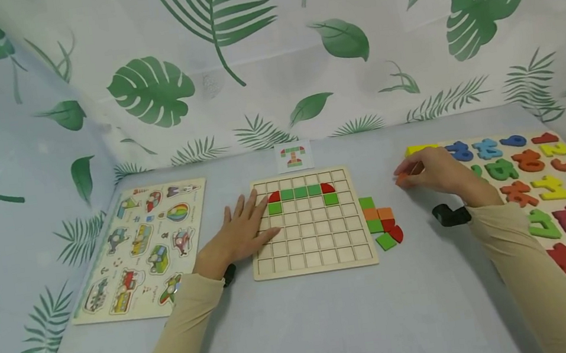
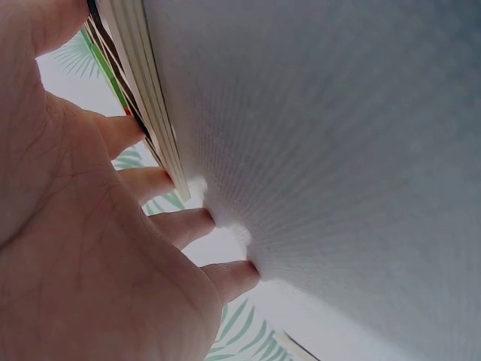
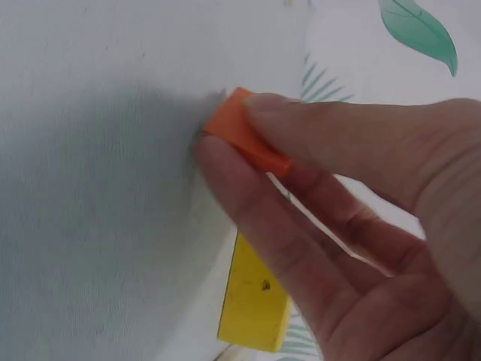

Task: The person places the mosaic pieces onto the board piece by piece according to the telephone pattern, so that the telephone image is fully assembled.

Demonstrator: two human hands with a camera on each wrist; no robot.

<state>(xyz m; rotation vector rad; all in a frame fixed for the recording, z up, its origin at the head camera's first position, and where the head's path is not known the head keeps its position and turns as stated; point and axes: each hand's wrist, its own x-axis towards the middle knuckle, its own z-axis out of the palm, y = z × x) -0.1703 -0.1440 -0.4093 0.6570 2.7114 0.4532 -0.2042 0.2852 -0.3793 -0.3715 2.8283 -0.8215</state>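
My left hand (image 1: 239, 230) lies with spread fingers across the left edge of a wooden grid board (image 1: 316, 261). Its fingertips meet the board's side and the tabletop in the left wrist view. On the board, a red rounded tile (image 1: 327, 188) and another at the opposite end flank a row of green square tiles (image 1: 300, 192), with a green square under each end. Off to the right, my right hand (image 1: 438, 171) pinches an orange block (image 3: 244, 131) between thumb and fingers, close over the table. Loose green, orange and red tiles (image 1: 384, 214) lie against the board's right side.
A pattern card (image 1: 293, 156) is behind the board. To the left lies a vehicle picture puzzle (image 1: 139, 249); to the right, a puzzle board of coloured letters and numbers (image 1: 557, 182). A yellow block (image 3: 255, 293) is beside my right hand. Leaf-print cloth (image 1: 270, 82) hangs behind.
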